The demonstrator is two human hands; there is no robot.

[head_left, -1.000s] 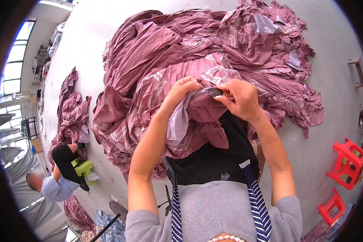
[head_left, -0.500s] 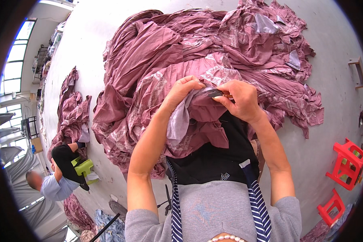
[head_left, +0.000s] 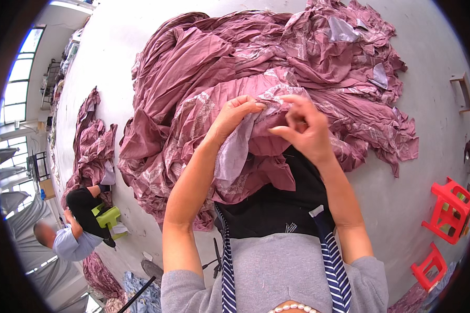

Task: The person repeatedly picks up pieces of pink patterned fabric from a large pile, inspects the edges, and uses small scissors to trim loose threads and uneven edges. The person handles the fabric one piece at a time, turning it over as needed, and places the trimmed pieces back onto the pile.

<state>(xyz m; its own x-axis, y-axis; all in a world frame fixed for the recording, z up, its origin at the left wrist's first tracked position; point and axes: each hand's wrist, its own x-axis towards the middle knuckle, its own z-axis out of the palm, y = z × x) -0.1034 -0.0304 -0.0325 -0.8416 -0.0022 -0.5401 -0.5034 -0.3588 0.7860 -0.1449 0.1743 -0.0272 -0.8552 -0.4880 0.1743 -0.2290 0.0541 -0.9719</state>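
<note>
My left hand [head_left: 239, 113] is closed on the edge of a dusty-pink patterned cloth [head_left: 269, 140], pinching it between thumb and fingers. A pale lilac-white piece [head_left: 232, 156] of the cloth hangs below that wrist. My right hand [head_left: 307, 125] is just to the right of the pinched edge, thumb and forefinger spread apart. Its other fingers curl inward and are slightly blurred; whether anything small is tucked in them is hidden. The cloth drapes over my black-clad lap and runs into a large pink heap [head_left: 193, 57] in front of me.
Red plastic stools [head_left: 450, 211] stand at the right, with a small wooden stool [head_left: 462, 94] farther off. At the left, a person [head_left: 75, 240] sits by a green stool [head_left: 108, 218] beside another pink cloth pile [head_left: 93, 148]. Blue cloth [head_left: 139, 292] lies at lower left.
My right hand has opened its pinch and drawn slightly away from the cloth edge. The small dark item between its fingertips no longer shows. My left hand keeps its hold.
</note>
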